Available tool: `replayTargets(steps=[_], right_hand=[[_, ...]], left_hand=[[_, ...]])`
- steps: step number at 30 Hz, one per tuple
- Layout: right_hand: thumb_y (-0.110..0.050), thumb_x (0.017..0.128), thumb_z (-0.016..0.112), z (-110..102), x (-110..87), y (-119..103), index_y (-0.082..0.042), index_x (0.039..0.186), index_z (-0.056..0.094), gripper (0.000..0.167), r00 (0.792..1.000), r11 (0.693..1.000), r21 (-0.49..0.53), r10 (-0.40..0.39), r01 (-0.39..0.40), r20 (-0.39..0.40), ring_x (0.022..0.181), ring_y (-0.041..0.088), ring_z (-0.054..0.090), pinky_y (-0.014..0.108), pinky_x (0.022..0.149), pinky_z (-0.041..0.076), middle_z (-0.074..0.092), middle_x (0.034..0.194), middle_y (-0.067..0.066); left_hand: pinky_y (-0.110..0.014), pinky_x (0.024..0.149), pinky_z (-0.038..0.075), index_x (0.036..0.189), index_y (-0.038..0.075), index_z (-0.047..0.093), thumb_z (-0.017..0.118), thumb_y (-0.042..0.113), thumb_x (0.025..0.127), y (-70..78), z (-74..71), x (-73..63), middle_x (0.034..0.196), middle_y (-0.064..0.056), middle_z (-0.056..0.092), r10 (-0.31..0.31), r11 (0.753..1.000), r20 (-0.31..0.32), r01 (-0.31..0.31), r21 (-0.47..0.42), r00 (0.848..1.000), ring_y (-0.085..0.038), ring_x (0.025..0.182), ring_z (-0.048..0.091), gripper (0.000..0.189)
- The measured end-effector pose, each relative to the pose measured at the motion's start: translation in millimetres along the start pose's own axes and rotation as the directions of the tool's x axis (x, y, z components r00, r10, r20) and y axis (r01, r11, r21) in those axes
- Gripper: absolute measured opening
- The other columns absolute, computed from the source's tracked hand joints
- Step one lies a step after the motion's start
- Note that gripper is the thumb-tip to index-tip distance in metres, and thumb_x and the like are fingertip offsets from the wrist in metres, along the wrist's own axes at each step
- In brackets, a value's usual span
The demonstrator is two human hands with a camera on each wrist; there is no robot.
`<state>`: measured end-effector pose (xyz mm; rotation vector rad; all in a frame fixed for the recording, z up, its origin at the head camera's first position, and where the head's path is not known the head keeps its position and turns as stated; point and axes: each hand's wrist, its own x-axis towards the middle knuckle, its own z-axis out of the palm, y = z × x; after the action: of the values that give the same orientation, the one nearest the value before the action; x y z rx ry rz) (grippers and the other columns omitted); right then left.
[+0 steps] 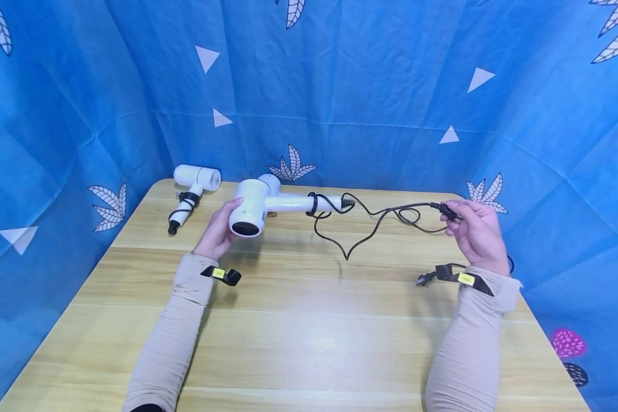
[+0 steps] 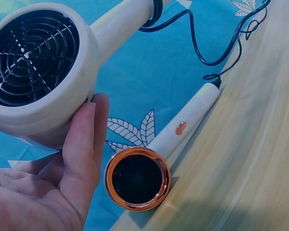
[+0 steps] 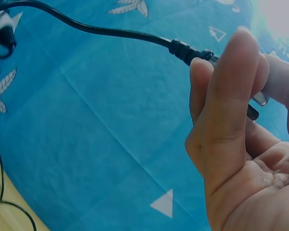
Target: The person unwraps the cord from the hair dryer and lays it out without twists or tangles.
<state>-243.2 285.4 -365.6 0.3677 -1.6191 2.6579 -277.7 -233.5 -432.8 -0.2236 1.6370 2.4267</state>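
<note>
Lying at the far left of the counter (image 1: 298,337), the small dryer (image 1: 198,181) has its wrapped cord (image 1: 189,198) round its handle; no hand touches it. Just right of it, the left hand (image 1: 220,230) grips the barrel of the held dryer (image 1: 250,205), thumb and fingers set fairly wide about the white body; this dryer is up off the counter, its handle pointing right, toward the other hand. Below and behind it, the back dryer (image 2: 164,144) lies on the counter near the curtain (image 1: 371,74), its dark end ringed in copper; in the head view the held dryer covers most of it.

Between the hands, the trailing cord (image 3: 106,32) coils round the held dryer's handle near its end, then hangs slack and runs right; some loops there may belong to the back dryer, but I cannot tell which. Farther right, the right hand (image 1: 476,232) pinches the held plug (image 3: 182,51) narrowly between thumb and fingers, clear of the counter; the loose plug (image 1: 426,278) lies near the right wrist.

The step in hand looks like managing the trailing cord; whether it is being wound or freed, I cannot tell; the next move, as I judge it, calls for a steady left hand and slack guided from the right, without snagging the back dryer.
</note>
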Motion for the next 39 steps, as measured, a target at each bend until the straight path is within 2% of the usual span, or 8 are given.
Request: replayTargets(steps=[5,8,13,22,27,32,35,39], right_hand=[[0.002,0.102,0.059,-4,3.3,3,0.002,0.096,0.076,0.018,0.996,1.000,-0.010,-0.007,0.006,-0.093,0.055,0.007,0.064,0.018,0.052,0.056,0.075,0.083,0.007],[0.002,0.099,0.064,-3,5.7,4,0.003,0.097,0.075,0.012,0.985,1.000,0.005,-0.026,0.027,-0.172,0.055,0.008,0.064,0.020,0.054,0.058,0.076,0.083,0.008],[0.001,0.094,0.072,4,9.1,6,0.006,0.098,0.075,0.007,0.953,0.992,0.066,-0.084,0.108,-0.291,0.055,0.011,0.066,0.022,0.058,0.061,0.076,0.078,0.013],[-0.001,0.089,0.078,25,14.6,8,0.013,0.106,0.071,0.023,0.876,0.947,0.140,-0.204,0.290,-0.437,0.058,0.017,0.068,0.028,0.063,0.065,0.074,0.082,0.017],[-0.002,0.087,0.080,37,15.7,8,0.015,0.114,0.068,0.034,0.847,0.914,0.179,-0.246,0.365,-0.472,0.061,0.019,0.069,0.030,0.066,0.066,0.073,0.088,0.019],[-0.001,0.088,0.078,50,14.7,6,0.017,0.117,0.066,0.036,0.823,0.867,0.228,-0.292,0.442,-0.488,0.062,0.021,0.069,0.031,0.066,0.066,0.073,0.088,0.022],[-0.002,0.089,0.077,59,11.7,3,0.016,0.119,0.066,0.037,0.820,0.841,0.266,-0.307,0.471,-0.483,0.061,0.020,0.068,0.030,0.064,0.065,0.073,0.087,0.023],[-0.001,0.093,0.072,70,4.8,-4,0.016,0.119,0.065,0.032,0.832,0.799,0.338,-0.331,0.498,-0.445,0.059,0.020,0.067,0.028,0.061,0.065,0.072,0.087,0.025]], left_hand=[[-0.023,0.064,0.062,0.122,0.018,0.054,0.060,0.043,0.102,-0.8,0.7,0.8,0.091,0.006,0.077,-0.003,1.000,0.005,0.002,0.018,1.000,-0.009,0.080,0.075,0.032],[-0.022,0.063,0.062,0.121,0.017,0.055,0.059,0.043,0.103,-1.4,1.1,1.2,0.091,0.006,0.077,-0.008,0.999,0.005,0.007,0.036,1.000,-0.008,0.079,0.075,0.032],[-0.020,0.062,0.060,0.118,0.016,0.056,0.058,0.041,0.104,-2.1,-0.6,2.1,0.090,0.006,0.076,-0.013,0.998,0.022,0.012,0.066,1.000,-0.008,0.079,0.074,0.028],[-0.018,0.066,0.056,0.120,0.014,0.055,0.054,0.038,0.104,-3.5,0.1,-0.5,0.091,0.009,0.075,-0.020,0.988,0.075,0.008,0.156,0.997,-0.005,0.082,0.071,0.029],[-0.019,0.069,0.055,0.119,0.012,0.057,0.055,0.036,0.103,-5.0,1.4,0.3,0.092,0.009,0.075,-0.026,0.981,0.090,0.008,0.196,0.996,-0.006,0.084,0.071,0.029],[-0.021,0.072,0.058,0.120,0.012,0.058,0.055,0.034,0.103,-8.0,0.5,2.6,0.093,0.008,0.075,-0.034,0.973,0.096,0.011,0.230,0.995,-0.007,0.086,0.071,0.028],[-0.022,0.075,0.058,0.125,0.010,0.056,0.055,0.033,0.103,-9.5,0.3,3.3,0.095,0.008,0.075,-0.034,0.969,0.104,0.007,0.248,0.994,-0.007,0.087,0.071,0.032],[-0.022,0.080,0.058,0.135,0.004,0.052,0.055,0.033,0.103,-9.8,0.5,3.1,0.097,0.008,0.075,-0.029,0.965,0.118,-0.003,0.262,0.993,-0.008,0.091,0.071,0.043]])
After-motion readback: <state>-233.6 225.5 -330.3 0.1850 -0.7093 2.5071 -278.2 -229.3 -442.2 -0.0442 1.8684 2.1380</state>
